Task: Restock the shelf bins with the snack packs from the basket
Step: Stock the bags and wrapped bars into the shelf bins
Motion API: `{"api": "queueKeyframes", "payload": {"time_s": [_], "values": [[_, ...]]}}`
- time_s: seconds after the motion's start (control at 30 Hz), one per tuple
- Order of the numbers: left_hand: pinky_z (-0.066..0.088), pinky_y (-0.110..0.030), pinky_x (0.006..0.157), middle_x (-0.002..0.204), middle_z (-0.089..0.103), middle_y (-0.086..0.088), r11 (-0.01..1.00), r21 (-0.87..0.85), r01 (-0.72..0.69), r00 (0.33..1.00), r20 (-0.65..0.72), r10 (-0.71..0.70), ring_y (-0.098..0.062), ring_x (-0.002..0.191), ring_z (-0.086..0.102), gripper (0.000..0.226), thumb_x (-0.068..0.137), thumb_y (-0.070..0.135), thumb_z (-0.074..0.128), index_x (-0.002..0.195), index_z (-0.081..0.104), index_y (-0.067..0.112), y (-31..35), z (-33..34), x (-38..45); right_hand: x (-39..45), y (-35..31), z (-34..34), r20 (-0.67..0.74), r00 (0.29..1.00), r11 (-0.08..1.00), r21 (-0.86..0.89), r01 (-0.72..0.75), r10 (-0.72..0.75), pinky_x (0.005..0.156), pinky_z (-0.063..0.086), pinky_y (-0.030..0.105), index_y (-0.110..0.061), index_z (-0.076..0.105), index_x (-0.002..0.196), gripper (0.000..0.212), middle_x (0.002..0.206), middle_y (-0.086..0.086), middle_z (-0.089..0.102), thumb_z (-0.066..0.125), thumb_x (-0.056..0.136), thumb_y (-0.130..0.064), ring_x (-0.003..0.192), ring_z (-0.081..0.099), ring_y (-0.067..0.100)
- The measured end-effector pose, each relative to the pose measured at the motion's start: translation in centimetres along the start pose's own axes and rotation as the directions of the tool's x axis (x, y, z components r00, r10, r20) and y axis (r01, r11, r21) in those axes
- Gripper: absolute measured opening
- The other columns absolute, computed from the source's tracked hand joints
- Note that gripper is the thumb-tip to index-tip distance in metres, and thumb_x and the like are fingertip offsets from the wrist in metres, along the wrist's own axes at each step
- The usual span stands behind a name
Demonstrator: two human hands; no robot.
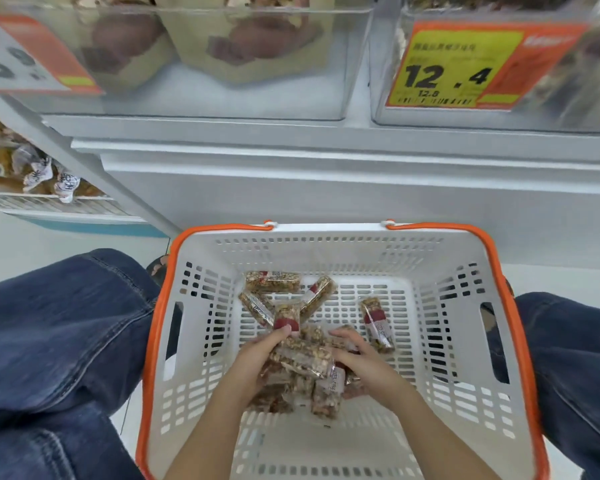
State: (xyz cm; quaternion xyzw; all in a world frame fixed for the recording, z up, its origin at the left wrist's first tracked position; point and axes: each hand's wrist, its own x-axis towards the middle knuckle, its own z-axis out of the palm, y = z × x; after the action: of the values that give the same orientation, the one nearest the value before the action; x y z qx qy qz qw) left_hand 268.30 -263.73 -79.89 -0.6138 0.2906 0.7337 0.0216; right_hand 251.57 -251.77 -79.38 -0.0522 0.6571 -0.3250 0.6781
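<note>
Shelf bins (187, 64) above, well apart from hands. Basket (326, 258) between knees. Left hand (257, 362) and right hand (364, 365) clasp bundle of packs (302, 358) between them; loose packs (376, 323) just beyond fingertips.

Bright, even overhead light, soft shadows; wide-angle bending at edges, upper shelf bins (194, 60) blurred

The basket (447, 341) is showing white slotted walls under an orange rim. The snack packs (302, 358) are showing speckled golden-brown through clear wrap, with red and white labels. The price tag (465, 64) is showing black digits on yellow, bordered orange. The jeans (49, 341) are showing dark blue.
</note>
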Motion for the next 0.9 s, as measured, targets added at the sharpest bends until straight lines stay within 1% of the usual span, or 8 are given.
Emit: {"api": "queueKeyframes", "payload": {"time_s": [0.07, 0.13, 0.27, 0.5, 0.67, 0.77, 0.83, 0.9], "values": [[0.055, -0.041, 0.074, 0.119, 0.061, -0.007, 0.998, -0.056, 0.000, 0.999, 0.053, 0.003, -0.031, 0.105, 0.059, 0.054, 0.065, 0.050, 0.080, 0.110, 0.066, 0.023, 0.6, 0.6, -1.1, -1.3, -1.0, 0.4, -0.013, 0.996, 0.996, -0.007, 0.088, -0.088, 0.071, 0.051, 0.028, -0.049, 0.043, 0.128, 0.045, 0.143, -0.010, 0.032, 0.062, 0.090, -0.035, 0.115, 0.049, 0.016], [0.055, -0.047, 0.076, 0.115, 0.067, -0.013, 0.989, -0.146, -0.002, 0.995, 0.098, 0.017, -0.035, 0.102, 0.063, 0.056, 0.068, 0.045, 0.079, 0.115, 0.063, 0.018, 1.3, 1.1, -2.3, -2.0, -1.9, 1.0, -0.055, 0.981, 0.982, 0.021, 0.190, -0.189, 0.086, 0.046, 0.033, -0.052, 0.027, 0.141, 0.061, 0.154, -0.012, 0.021, 0.059, 0.092, -0.033, 0.129, 0.040, 0.018], [0.054, -0.042, 0.076, 0.107, 0.070, -0.015, 0.975, -0.216, -0.056, 0.985, 0.148, 0.089, -0.032, 0.099, 0.066, 0.057, 0.074, 0.046, 0.071, 0.119, 0.060, 0.014, 2.9, 2.1, -4.8, -3.3, -3.3, 2.3, -0.185, 0.939, 0.952, 0.045, 0.302, -0.289, 0.078, 0.053, 0.035, -0.059, 0.006, 0.143, 0.084, 0.158, -0.013, 0.011, 0.064, 0.090, -0.028, 0.119, 0.052, 0.019], [0.052, -0.048, 0.091, 0.106, 0.071, -0.013, 0.958, -0.104, -0.268, 0.949, 0.143, 0.281, -0.031, 0.098, 0.067, 0.052, 0.075, 0.048, 0.070, 0.116, 0.064, 0.017, 6.0, 4.8, -8.1, -6.1, -4.3, 1.9, -0.199, 0.924, 0.903, 0.222, 0.367, -0.327, 0.069, 0.059, 0.043, -0.063, 0.038, 0.119, 0.065, 0.139, 0.004, 0.050, 0.071, 0.085, -0.017, 0.092, 0.068, 0.025], [0.052, -0.044, 0.083, 0.103, 0.071, -0.011, 0.920, -0.011, -0.391, 0.920, 0.035, 0.392, -0.026, 0.090, 0.066, 0.051, 0.073, 0.046, 0.075, 0.111, 0.066, 0.013, 10.4, 4.5, -10.7, -10.8, -9.5, -1.5, -0.475, 0.704, 0.805, -0.017, 0.593, -0.528, 0.083, 0.051, 0.035, -0.051, 0.026, 0.137, 0.081, 0.135, 0.001, 0.048, 0.076, 0.078, -0.029, 0.108, 0.058, 0.022], [0.052, -0.031, 0.064, 0.089, 0.067, -0.003, 0.870, 0.124, -0.477, 0.879, 0.058, 0.473, -0.017, 0.076, 0.062, 0.057, 0.069, 0.053, 0.076, 0.109, 0.065, 0.014, 13.7, 4.8, -13.7, -15.7, -14.1, -3.6, -0.497, 0.572, 0.725, -0.189, 0.662, -0.653, 0.053, 0.049, 0.017, -0.040, 0.026, 0.138, 0.080, 0.103, 0.002, 0.061, 0.077, 0.078, -0.026, 0.072, 0.062, 0.009], [0.053, -0.029, 0.059, 0.082, 0.065, -0.002, 0.804, 0.239, -0.544, 0.838, 0.110, 0.534, -0.017, 0.068, 0.059, 0.061, 0.066, 0.055, 0.077, 0.109, 0.064, 0.013, 15.7, 5.4, -16.1, -19.2, -17.2, -5.0, -0.503, 0.441, 0.644, -0.360, 0.675, -0.743, 0.055, 0.049, 0.022, -0.040, 0.033, 0.132, 0.074, 0.099, -0.002, 0.063, 0.079, 0.075, -0.030, 0.069, 0.063, 0.009], [0.058, -0.032, 0.064, 0.086, 0.067, -0.002, 0.710, 0.343, -0.614, 0.781, 0.135, 0.610, -0.016, 0.070, 0.062, 0.059, 0.066, 0.056, 0.077, 0.107, 0.064, 0.016, 17.7, 6.1, -18.4, -22.2, -19.7, -6.4, -0.456, 0.315, 0.542, -0.551, 0.635, -0.833, 0.070, 0.053, 0.031, -0.042, 0.039, 0.129, 0.070, 0.109, -0.007, 0.063, 0.080, 0.072, -0.036, 0.089, 0.064, 0.014]]}}
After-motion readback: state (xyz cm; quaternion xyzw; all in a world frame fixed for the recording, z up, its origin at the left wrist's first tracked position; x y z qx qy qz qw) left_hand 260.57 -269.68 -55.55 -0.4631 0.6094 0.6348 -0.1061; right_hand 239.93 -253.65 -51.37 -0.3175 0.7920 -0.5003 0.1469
